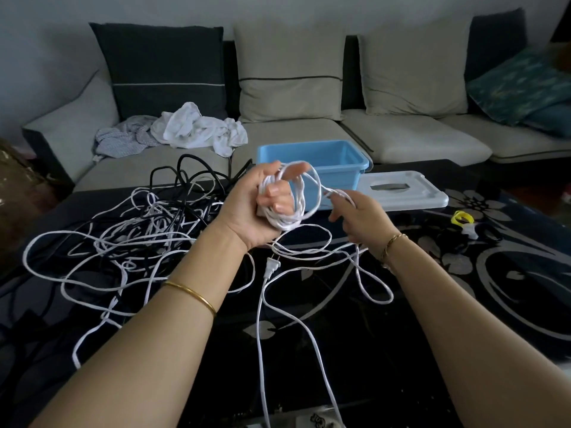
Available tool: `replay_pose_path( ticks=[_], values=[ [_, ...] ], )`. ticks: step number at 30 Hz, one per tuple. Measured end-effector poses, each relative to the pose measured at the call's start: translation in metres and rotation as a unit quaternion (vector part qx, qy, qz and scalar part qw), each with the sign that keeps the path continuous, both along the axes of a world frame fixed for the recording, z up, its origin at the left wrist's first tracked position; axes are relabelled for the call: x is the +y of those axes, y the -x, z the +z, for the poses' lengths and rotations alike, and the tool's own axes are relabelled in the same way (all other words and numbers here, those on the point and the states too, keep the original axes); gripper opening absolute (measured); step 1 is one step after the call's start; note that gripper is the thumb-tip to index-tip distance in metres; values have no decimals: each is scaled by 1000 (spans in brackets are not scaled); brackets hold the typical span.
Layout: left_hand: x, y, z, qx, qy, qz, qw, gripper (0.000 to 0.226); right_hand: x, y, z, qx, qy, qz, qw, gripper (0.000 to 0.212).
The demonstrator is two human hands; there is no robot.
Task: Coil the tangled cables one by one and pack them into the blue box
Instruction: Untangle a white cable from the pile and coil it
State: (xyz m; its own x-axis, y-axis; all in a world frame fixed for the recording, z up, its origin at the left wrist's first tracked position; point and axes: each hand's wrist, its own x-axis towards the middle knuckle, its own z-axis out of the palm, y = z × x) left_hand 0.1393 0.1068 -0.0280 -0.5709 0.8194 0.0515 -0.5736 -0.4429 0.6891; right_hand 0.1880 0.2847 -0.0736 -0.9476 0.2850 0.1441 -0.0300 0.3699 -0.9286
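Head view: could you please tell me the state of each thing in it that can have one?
white cable, partly coiled, the rest loose on the table.
left hand, grips the coil.
right hand, pinches the cable's loose strand.
blue box, open, no cable seen inside.
lid, off, flat beside the box.
cable pile, tangled on the table.

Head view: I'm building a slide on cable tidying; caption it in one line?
Left hand holds a white cable coil while the right hand pinches its loose strand, blue box open behind.
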Motion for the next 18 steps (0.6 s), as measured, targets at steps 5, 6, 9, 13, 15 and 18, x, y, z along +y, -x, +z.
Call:
replay_pose_path(
  ticks=[5,6,9,13,15,18],
  values=[
    [-11,8,1,-71,-124,120,982,36,0,7,-8,-1,170,25,985,16],
    [-13,9,2,-79,-123,161,976,37,1,8,-10,1,205,25,978,18],
    [-20,12,1,-117,-129,253,952,35,5,9,-12,-33,249,12,968,21],
    [-20,16,1,-164,-149,301,927,28,2,6,-11,-142,108,-24,984,30],
    [-18,16,1,-155,-153,315,924,24,-1,1,-5,-161,-67,-19,984,33],
    [-16,19,0,-134,-140,349,917,32,-6,-9,9,-188,-204,63,959,33]
  ],
)
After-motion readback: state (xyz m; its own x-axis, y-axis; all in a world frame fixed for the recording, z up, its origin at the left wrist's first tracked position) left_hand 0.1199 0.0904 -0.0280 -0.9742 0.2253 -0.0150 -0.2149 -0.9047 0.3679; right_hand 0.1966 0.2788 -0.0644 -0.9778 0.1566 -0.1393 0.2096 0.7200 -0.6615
